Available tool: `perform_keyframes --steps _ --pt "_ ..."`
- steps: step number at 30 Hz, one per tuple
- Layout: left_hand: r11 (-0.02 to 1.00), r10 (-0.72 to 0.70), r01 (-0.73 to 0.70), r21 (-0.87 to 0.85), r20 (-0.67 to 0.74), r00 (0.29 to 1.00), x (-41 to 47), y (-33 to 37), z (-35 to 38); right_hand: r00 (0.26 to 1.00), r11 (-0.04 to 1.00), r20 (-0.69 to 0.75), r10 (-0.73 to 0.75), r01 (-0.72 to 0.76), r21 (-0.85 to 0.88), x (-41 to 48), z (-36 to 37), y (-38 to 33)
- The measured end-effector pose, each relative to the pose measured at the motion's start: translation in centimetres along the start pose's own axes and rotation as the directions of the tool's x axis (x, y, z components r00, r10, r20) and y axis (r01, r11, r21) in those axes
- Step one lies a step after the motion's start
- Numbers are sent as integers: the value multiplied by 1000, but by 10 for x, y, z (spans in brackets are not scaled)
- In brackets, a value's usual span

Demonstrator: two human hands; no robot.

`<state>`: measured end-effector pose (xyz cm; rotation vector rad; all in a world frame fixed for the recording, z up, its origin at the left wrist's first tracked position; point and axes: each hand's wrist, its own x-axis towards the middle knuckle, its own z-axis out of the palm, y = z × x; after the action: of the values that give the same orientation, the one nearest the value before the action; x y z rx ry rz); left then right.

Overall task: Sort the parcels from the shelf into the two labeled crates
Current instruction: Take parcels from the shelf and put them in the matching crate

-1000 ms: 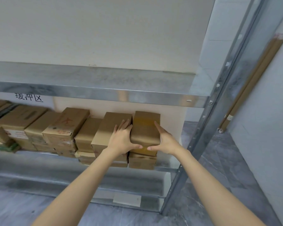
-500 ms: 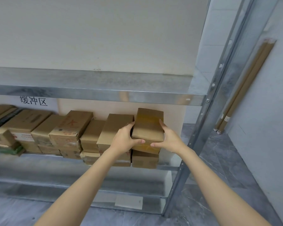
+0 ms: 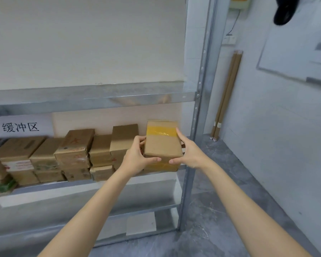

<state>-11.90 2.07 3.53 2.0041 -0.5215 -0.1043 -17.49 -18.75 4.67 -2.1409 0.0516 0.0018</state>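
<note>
Both hands, left [image 3: 135,158] and right [image 3: 190,154], grip a rectangular, yellow-taped cardboard parcel [image 3: 162,144].

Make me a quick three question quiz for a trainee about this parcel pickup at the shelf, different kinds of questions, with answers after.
1. True or false: the parcel with yellow tape is held by the left hand alone.
2. Which end of the row of boxes was it nearest? A) left B) right C) middle
3. Fill in: the two cardboard tubes lean against the ____.

Key: 1 false, the right hand grips it too. 2 B. 3 wall.
</note>
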Motion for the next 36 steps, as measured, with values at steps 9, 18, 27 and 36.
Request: perform_keyframes --steps 9,18,27,36 --pt "943 -60 100 -316 135 989 -56 59 29 959 968 -240 149 -92 232 -117 -26 -18" --pt "938 73 56 -341 353 933 -92 157 137 809 934 -494 320 -183 306 -246 -91 -7" --pt "914 242 32 -405 606 758 -148 259 291 490 908 -765 418 -193 372 -423 -170 47" --pt "868 458 -83 -490 725 515 -240 349 430 230 912 -898 376 -261 315 -605 -220 92"
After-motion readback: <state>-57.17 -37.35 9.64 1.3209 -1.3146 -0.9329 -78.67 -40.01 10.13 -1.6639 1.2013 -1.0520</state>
